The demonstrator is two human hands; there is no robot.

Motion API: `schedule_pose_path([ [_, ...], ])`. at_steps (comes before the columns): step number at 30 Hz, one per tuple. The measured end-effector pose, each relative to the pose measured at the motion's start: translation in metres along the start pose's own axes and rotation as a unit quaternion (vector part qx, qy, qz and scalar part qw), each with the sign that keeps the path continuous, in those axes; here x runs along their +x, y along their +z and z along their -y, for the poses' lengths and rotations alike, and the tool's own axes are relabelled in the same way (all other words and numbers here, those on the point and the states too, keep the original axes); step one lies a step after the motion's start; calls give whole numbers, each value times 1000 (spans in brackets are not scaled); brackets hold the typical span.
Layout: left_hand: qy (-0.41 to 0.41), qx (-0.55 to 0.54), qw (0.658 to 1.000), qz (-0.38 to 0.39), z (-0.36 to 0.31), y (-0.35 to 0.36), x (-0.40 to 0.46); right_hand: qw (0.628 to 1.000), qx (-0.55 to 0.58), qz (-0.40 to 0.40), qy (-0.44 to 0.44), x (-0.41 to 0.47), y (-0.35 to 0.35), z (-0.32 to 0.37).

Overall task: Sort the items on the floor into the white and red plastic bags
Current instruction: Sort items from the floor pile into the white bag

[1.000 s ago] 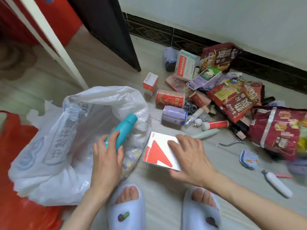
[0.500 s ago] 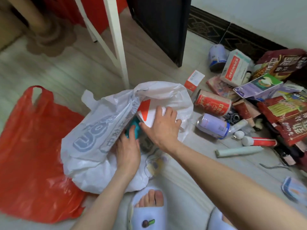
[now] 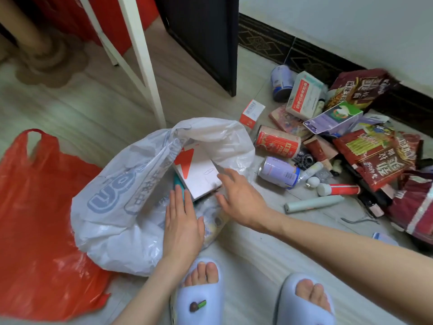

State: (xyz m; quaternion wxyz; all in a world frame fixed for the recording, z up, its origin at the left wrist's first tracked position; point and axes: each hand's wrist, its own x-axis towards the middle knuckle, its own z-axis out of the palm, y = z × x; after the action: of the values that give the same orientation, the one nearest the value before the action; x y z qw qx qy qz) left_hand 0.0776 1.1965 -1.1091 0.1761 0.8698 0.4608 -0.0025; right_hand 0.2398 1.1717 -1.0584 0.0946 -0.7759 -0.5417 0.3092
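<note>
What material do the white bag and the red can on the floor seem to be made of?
White bag: thin plastic film, glossy and half see-through, heavily crumpled. Red can: probably metal, with a printed satin surface and a rolled rim at its end.

White plastic bag [image 3: 121, 191]: pale blue printed logo and Chinese characters, crumpled, not legible. Dark red snack packet [image 3: 377, 160]: large white Chinese characters (too blurred to read surely). Red can [image 3: 277, 141]: yellow Chinese lettering. White medicine box [image 3: 304, 95]: red band, white characters. Small orange-white box [image 3: 251, 112]: barcode.

Head view, down over floor [image 3: 246, 266]
</note>
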Motion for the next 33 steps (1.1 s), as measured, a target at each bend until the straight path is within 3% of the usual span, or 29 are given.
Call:
schedule_pose_path([
  [5, 145, -6, 989, -18, -36, -8, -2, 995, -71, -49, 44, -52, -24, -79],
  [9, 269, 36, 961, 49, -72, 0, 30, 988, -103, -75, 83, -86, -22, -153],
  [14, 348, 93, 929, 83, -117, 12, 101, 978, -180, -65, 85, -93, -21, -208],
  [19, 337, 124, 925, 126, -141, 35, 138, 957, -282, -42, 48, -77, -12, -227],
  [26, 378, 101, 919, 43, -132, 49, 145, 944, -323, -39, 56, -75, -13, -224],
  [33, 299, -29, 948, 100, -123, 24, 99, 985, -81, -46, 147, -108, 0, -192],
])
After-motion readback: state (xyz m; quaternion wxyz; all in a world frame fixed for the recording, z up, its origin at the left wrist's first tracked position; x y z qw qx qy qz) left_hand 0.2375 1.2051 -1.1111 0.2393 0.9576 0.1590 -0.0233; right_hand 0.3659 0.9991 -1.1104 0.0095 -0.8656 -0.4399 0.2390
